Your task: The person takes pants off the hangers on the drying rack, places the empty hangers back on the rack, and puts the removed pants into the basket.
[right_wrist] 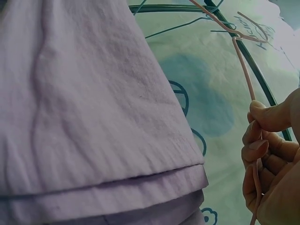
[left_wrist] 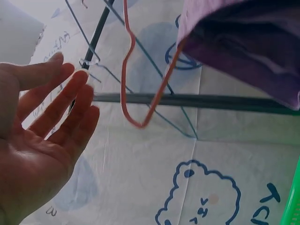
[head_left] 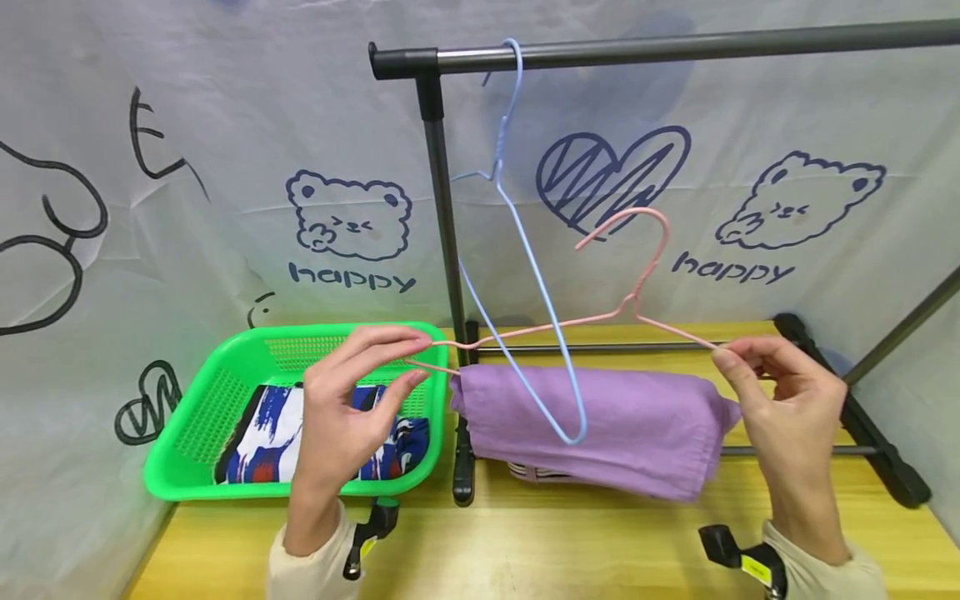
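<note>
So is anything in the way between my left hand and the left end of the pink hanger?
Nothing visible stands between your left hand and that end of the pink hanger. The blue hanger crosses in front of the purple cloth in the head view, clear of that gap.

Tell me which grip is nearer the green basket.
Left. In the head view, the left grip overlaps the right side of the green basket; the right grip is well to its right, by the right end of the purple cloth, pinching the pink hanger.
</note>
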Available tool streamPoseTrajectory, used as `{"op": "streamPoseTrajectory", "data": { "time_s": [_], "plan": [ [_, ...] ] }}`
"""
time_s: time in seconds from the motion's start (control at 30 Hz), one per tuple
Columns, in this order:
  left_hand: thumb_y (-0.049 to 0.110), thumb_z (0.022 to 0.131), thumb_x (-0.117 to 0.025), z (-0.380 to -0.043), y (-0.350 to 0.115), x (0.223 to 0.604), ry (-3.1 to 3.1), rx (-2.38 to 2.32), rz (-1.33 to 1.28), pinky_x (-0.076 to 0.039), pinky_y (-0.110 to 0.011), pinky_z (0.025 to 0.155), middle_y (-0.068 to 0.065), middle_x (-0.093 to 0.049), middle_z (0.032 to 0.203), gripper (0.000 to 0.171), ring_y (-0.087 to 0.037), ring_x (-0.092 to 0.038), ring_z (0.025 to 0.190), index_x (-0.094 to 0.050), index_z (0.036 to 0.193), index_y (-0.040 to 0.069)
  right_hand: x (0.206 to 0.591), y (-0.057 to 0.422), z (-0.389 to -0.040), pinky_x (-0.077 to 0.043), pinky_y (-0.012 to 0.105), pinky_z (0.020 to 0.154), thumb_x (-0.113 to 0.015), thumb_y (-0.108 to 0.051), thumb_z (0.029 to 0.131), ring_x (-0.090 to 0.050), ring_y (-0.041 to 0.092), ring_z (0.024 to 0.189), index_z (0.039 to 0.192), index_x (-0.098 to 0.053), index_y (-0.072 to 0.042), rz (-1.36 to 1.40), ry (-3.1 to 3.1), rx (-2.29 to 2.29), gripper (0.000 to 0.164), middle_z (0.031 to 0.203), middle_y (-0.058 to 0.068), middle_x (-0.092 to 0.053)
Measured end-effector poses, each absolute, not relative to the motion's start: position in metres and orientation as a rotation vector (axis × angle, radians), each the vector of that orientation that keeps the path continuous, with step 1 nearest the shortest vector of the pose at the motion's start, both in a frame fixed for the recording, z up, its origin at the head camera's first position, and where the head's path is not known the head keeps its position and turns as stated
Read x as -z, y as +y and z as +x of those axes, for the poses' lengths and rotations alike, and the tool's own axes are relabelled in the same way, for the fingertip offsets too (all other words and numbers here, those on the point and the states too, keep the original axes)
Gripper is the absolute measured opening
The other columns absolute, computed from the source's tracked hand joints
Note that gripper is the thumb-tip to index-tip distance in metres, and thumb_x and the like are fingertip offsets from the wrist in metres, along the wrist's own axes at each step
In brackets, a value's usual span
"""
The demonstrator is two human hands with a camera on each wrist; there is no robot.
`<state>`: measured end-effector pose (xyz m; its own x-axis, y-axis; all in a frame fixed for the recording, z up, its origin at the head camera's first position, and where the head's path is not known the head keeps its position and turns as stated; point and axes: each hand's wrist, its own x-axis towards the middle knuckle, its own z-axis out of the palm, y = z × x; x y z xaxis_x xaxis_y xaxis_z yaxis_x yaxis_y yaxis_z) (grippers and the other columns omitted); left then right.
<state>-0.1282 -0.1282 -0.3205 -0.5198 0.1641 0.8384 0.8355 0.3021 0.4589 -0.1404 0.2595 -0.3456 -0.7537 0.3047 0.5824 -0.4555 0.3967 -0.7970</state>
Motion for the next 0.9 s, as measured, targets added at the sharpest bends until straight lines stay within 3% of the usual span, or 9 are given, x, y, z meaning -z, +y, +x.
{"op": "streamPoseTrajectory", "data": {
  "time_s": [0.13,0.3,0.53,0.9],
  "plan": [
    [-0.008,0.082,-0.079,-0.124,-0.118,0.325,-1.988,1.188,-0.93,-0.052,-0.028,0.098,-0.009,-0.073,0.113,0.028,-0.027,-0.068,0.108,-0.078,0.108,0.0,0.346,0.258,-0.142,-0.046,0.019,0.067,-0.074,0.004,0.09,-0.056,0.018,0.073,0.097,-0.071,0.013,0.131,-1.971,-1.437,0.011,0.084,0.003,-0.068],
    [0.003,0.088,-0.079,-0.123,-0.105,0.331,-2.215,1.108,-0.978,-0.05,-0.034,0.103,-0.005,-0.072,0.121,0.024,-0.024,-0.064,0.118,-0.077,0.112,0.003,0.348,0.257,-0.143,-0.047,0.018,0.067,-0.074,0.006,0.09,-0.056,0.016,0.072,0.097,-0.071,0.014,0.145,-1.96,-1.436,0.011,0.084,0.002,-0.069],
    [0.015,0.091,-0.079,-0.126,-0.094,0.338,-2.516,0.845,-0.985,-0.041,-0.041,0.114,-0.009,-0.06,0.142,0.044,-0.025,-0.053,0.135,-0.067,0.132,0.001,0.348,0.256,-0.14,-0.048,0.018,0.068,-0.074,0.006,0.089,-0.057,0.017,0.072,0.097,-0.071,0.013,0.14,-1.972,-1.43,0.01,0.085,0.004,-0.069],
    [0.018,0.089,-0.081,-0.135,-0.077,0.349,-2.529,0.611,-0.883,-0.034,-0.04,0.119,-0.009,-0.063,0.138,0.051,-0.026,-0.057,0.129,-0.066,0.135,0.004,0.346,0.252,-0.139,-0.047,0.019,0.068,-0.075,0.007,0.088,-0.057,0.017,0.073,0.095,-0.072,0.011,0.146,-1.973,-1.397,0.009,0.084,0.002,-0.069]
  ]
}}
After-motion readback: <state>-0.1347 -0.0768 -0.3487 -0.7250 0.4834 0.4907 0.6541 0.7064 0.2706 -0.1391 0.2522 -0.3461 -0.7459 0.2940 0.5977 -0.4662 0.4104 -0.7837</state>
